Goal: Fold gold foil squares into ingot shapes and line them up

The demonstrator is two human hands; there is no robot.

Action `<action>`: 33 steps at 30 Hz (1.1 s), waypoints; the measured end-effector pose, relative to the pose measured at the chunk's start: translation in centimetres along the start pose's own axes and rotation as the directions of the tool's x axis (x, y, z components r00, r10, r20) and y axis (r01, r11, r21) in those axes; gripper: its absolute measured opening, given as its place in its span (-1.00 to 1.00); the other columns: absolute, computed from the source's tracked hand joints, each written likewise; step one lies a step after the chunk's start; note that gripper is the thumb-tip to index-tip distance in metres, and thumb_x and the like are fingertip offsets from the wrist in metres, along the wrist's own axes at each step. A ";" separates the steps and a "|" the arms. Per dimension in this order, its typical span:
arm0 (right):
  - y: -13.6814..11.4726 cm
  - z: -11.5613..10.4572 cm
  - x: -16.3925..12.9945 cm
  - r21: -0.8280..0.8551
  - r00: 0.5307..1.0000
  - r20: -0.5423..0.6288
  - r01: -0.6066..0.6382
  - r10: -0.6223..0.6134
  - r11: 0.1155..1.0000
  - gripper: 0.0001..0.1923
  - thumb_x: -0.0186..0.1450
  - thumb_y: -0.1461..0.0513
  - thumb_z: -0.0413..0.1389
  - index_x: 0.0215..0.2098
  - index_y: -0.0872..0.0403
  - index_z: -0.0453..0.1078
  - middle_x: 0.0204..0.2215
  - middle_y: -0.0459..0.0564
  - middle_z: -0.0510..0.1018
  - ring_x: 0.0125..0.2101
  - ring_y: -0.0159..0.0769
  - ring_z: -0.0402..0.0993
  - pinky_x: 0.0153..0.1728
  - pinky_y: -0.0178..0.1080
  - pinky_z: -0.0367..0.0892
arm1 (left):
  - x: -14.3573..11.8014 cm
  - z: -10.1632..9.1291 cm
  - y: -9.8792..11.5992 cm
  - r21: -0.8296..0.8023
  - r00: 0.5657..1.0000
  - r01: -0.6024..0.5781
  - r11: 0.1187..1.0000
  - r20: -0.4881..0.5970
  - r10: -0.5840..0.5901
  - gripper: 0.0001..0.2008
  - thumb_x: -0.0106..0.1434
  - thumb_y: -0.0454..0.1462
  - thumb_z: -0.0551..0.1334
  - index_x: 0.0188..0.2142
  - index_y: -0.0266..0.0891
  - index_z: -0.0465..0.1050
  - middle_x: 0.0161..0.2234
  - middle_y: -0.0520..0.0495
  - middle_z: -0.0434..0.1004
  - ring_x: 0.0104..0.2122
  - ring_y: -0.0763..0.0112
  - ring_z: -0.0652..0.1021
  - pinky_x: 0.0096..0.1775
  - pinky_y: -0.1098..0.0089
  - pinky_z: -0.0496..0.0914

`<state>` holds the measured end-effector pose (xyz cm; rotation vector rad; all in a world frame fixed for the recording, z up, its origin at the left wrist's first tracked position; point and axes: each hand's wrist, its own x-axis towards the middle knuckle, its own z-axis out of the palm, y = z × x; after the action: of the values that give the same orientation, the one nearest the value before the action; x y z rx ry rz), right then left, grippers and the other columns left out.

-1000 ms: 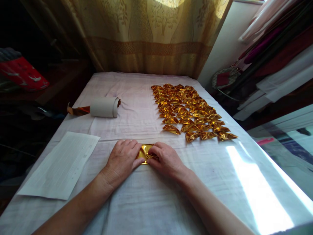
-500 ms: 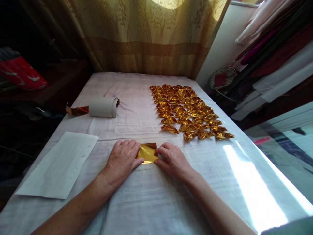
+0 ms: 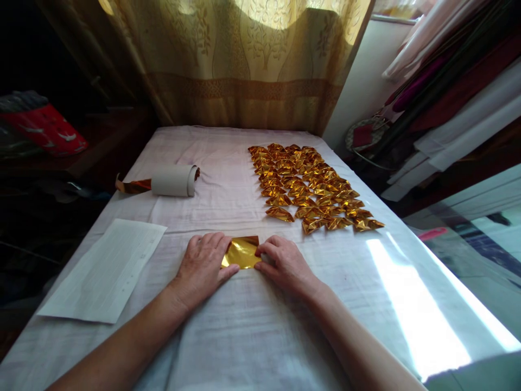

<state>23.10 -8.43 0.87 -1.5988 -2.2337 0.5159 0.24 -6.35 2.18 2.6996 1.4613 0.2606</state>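
Note:
A small rectangle of shiny gold foil paper (image 3: 243,253) lies flat on the cloth-covered table, between my two hands. My left hand (image 3: 205,255) grips its left end, fingers bent together over the far side and thumb along the near edge. At the opposite end, the right edge is pinched between the curled fingers and thumb of my right hand (image 3: 283,260). My hands hide both ends of the paper. Beyond my right hand stand several rows of folded gold foil ingots (image 3: 299,203).
A grey-white cardboard tube (image 3: 171,181) with a foil strip (image 3: 136,187) trailing from it lies at the back left. Nearer is a printed white sheet (image 3: 108,271). A curtain (image 3: 244,87) hangs behind the table (image 3: 252,336); hanging clothes (image 3: 459,136) are at right.
My view has shifted slightly. Both hands keep their places at the ends of the gold foil paper, and the light reflected on it looks different.

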 end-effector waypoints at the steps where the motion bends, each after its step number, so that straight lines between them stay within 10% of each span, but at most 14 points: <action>1: 0.0 0.0 0.0 -0.001 1.000 0.000 0.000 0.000 1.000 -0.82 0.23 0.19 0.30 -0.19 0.00 0.52 -0.22 -0.02 0.53 -0.22 -0.25 0.44 -0.17 -0.23 0.27 | -0.2 0.1 -0.7 -0.045 1.000 -0.009 0.999 0.021 0.010 -0.63 0.25 -0.14 0.31 0.01 -0.17 0.37 0.02 -0.15 0.50 0.04 0.10 0.44 0.07 0.10 0.21; 11: -0.1 -0.1 -0.1 0.006 0.999 -0.034 0.015 -0.015 1.000 -0.87 0.23 0.22 0.28 -0.23 0.02 0.54 -0.26 -0.02 0.54 -0.24 -0.26 0.45 -0.19 -0.23 0.29 | -0.8 0.8 -4.5 -0.237 0.989 -0.079 0.968 0.107 0.106 -0.55 0.26 -0.18 0.22 0.15 -0.06 0.34 0.17 -0.10 0.41 0.15 0.16 0.38 0.18 0.09 0.15; 16: -2.8 0.6 -0.9 -0.123 0.973 -0.230 -0.020 -0.009 0.992 -0.81 0.39 0.23 0.07 -0.18 0.02 0.54 -0.11 0.07 0.56 -0.09 -0.17 0.44 -0.02 -0.12 0.26 | -0.9 1.0 -4.2 -0.264 0.994 -0.074 0.962 0.061 0.093 -0.60 0.24 -0.18 0.23 0.08 -0.09 0.35 0.14 -0.12 0.43 0.14 0.16 0.39 0.18 0.07 0.17; 24: -5.8 2.9 -1.6 -0.121 0.967 0.194 0.188 -0.162 0.975 -0.31 0.43 -0.04 -0.02 0.40 0.10 0.02 0.38 0.10 0.06 0.38 -0.07 -0.08 0.35 0.14 -0.23 | -1.2 1.8 -4.4 -0.279 0.998 -0.061 0.958 -0.001 0.063 -0.55 0.24 -0.20 0.22 0.12 -0.14 0.28 0.08 -0.16 0.47 0.08 0.15 0.43 0.16 0.08 0.21; 33: -1.9 0.8 -3.9 -0.188 0.968 0.238 0.127 -0.081 0.974 -0.36 0.46 -0.02 -0.08 0.40 0.07 0.02 0.39 0.11 0.00 0.38 -0.02 -0.11 0.34 0.24 -0.28 | -1.0 1.1 -4.2 -0.263 0.996 -0.064 0.963 0.050 0.080 -0.63 0.25 -0.21 0.21 0.06 -0.13 0.34 0.11 -0.12 0.45 0.11 0.17 0.41 0.16 0.07 0.21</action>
<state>22.42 -12.80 0.84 -1.5739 -2.6012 0.4781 -3.60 -4.83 0.45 2.5281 1.2181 0.3459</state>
